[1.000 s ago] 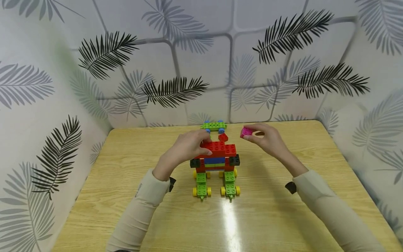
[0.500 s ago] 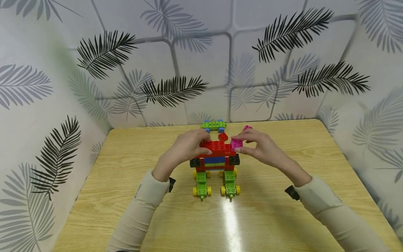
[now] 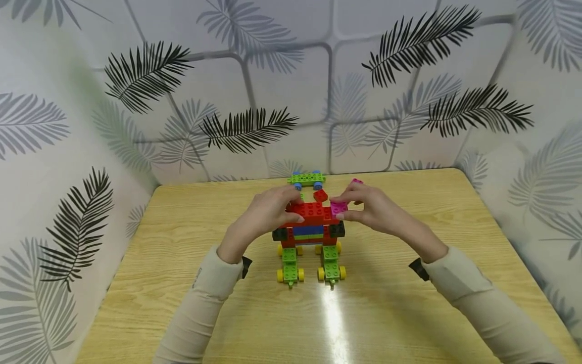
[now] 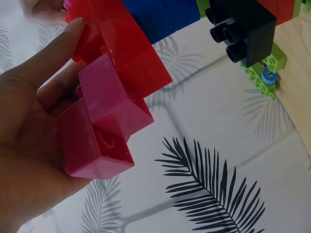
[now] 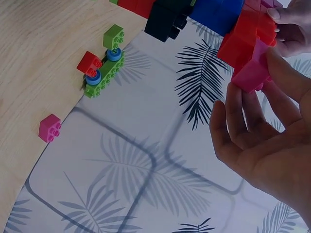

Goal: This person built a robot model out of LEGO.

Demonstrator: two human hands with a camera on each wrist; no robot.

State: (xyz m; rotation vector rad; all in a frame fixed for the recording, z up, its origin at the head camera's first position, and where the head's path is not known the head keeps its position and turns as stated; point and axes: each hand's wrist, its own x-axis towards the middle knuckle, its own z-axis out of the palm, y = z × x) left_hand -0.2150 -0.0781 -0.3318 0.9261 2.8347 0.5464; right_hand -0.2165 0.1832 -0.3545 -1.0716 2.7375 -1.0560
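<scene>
A toy-brick structure stands mid-table, topped with red bricks (image 3: 309, 210) above a blue brick (image 3: 308, 230). Black bricks (image 3: 337, 229) jut from its sides, and green wheeled bases (image 3: 331, 268) with yellow wheels carry it. My left hand (image 3: 268, 210) grips the red top at its left end, thumb on the near side. Two pink bricks (image 4: 99, 92) step down from that end beside the palm in the left wrist view. At the opposite end my right hand (image 3: 370, 208) pinches another pink brick (image 3: 338, 209) between thumb and fingers, against the red bricks.
Behind the structure sits a green base (image 3: 306, 178) with blue wheels. Near it lie a loose red brick (image 3: 320, 195) and a small green brick (image 5: 112, 36). One loose pink brick (image 5: 48, 127) rests by the table's back edge. A patterned wall rises behind.
My right hand has carried the pink brick leftward from the table's back right onto the right end of the red bricks. My left hand keeps its grip on the structure.
</scene>
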